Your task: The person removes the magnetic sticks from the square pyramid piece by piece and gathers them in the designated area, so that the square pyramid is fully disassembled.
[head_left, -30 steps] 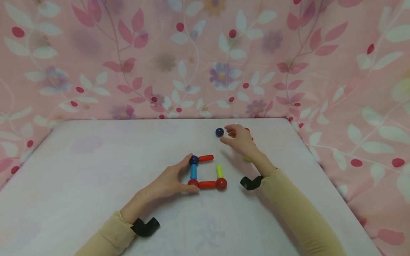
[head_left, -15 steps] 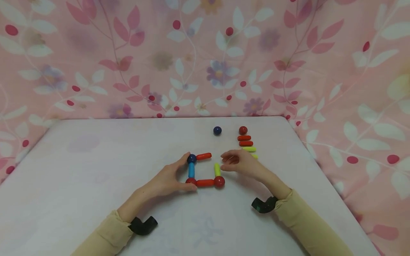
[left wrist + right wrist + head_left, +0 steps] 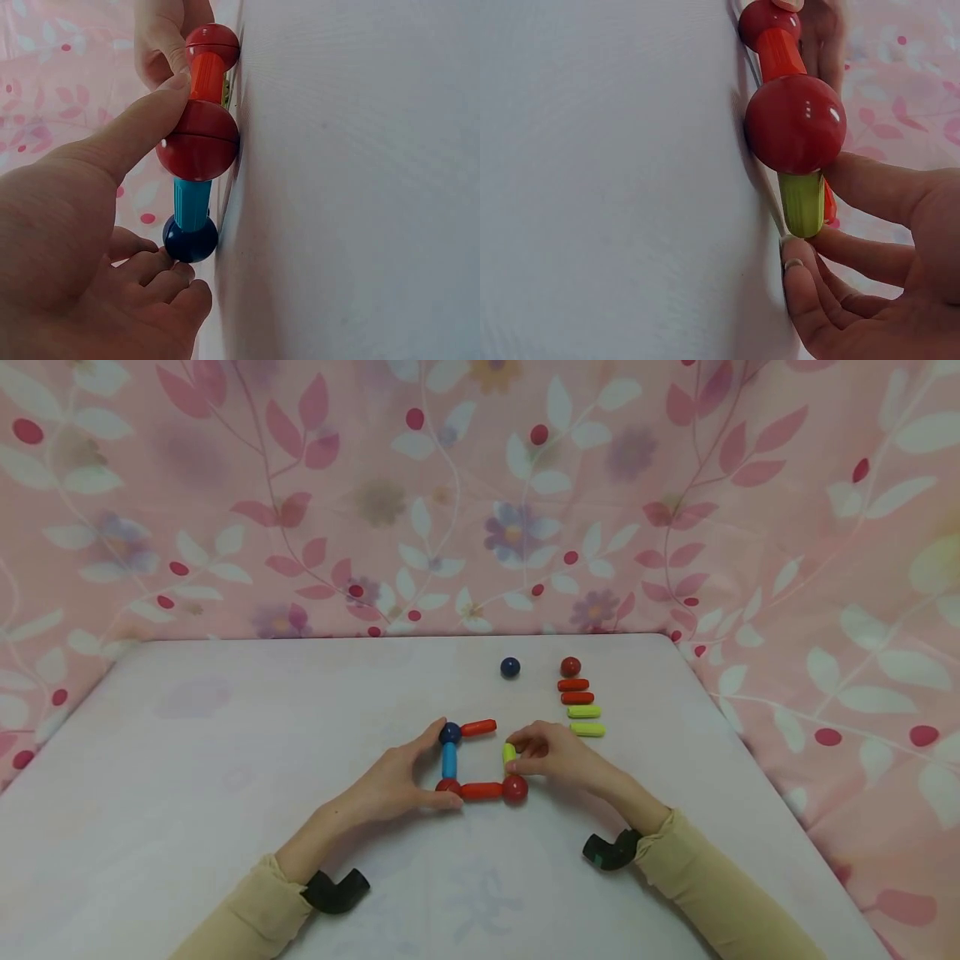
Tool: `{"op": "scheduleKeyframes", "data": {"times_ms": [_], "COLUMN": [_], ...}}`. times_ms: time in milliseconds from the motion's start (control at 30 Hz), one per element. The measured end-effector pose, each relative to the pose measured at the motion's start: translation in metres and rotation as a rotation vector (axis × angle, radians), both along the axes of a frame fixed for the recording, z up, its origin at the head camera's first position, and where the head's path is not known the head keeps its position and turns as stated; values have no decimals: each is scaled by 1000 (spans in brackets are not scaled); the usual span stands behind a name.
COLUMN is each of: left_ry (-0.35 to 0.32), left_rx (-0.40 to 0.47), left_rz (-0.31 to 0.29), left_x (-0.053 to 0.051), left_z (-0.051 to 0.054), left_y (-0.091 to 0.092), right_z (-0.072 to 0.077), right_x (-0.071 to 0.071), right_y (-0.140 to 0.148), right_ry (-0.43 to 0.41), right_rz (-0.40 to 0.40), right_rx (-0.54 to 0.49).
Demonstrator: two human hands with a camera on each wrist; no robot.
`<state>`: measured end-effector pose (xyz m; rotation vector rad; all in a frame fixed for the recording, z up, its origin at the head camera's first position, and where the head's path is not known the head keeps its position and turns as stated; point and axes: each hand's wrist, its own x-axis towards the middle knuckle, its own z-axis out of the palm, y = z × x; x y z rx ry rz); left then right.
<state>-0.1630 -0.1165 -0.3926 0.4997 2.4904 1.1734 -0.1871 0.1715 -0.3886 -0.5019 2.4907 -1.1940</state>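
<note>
An open frame of magnetic building rods and balls lies on the white table. Its left side is a light blue rod (image 3: 449, 762) between a dark blue ball (image 3: 450, 732) and a red ball (image 3: 199, 142). My left hand (image 3: 390, 782) spans that side, thumb on the red ball, fingers against the blue one. A red rod (image 3: 482, 791) joins a second red ball (image 3: 515, 789), from which a yellow-green rod (image 3: 802, 206) points away from me. My right hand (image 3: 562, 758) pinches this rod between thumb and fingers. Another red rod (image 3: 478, 727) sticks out rightward from the blue ball.
Behind the right hand lie two loose red rods (image 3: 577, 697) and two yellow-green rods (image 3: 587, 729) in a column. A loose red ball (image 3: 570, 667) tops it, with a dark blue ball (image 3: 510, 667) to its left. Floral cloth (image 3: 450, 527) hangs behind the table.
My right hand has come from near the loose dark blue ball down toward me, and now pinches the frame's yellow-green rod. The left hand stays at the frame's left side.
</note>
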Motion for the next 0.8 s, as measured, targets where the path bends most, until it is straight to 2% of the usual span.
{"op": "scheduleKeyframes", "data": {"times_ms": [600,800], "left_ry": [6,-1], "left_rx": [-11,-11], "left_rz": [-6,-4], "left_x": [0,0], "left_z": [2,2], "left_y": [0,0], "right_z": [4,6], "right_x": [-5,-5], "right_y": [2,3], "right_ry": [-115,-91], "right_rz": [35,-33], "right_rx": [-75,-94]}}
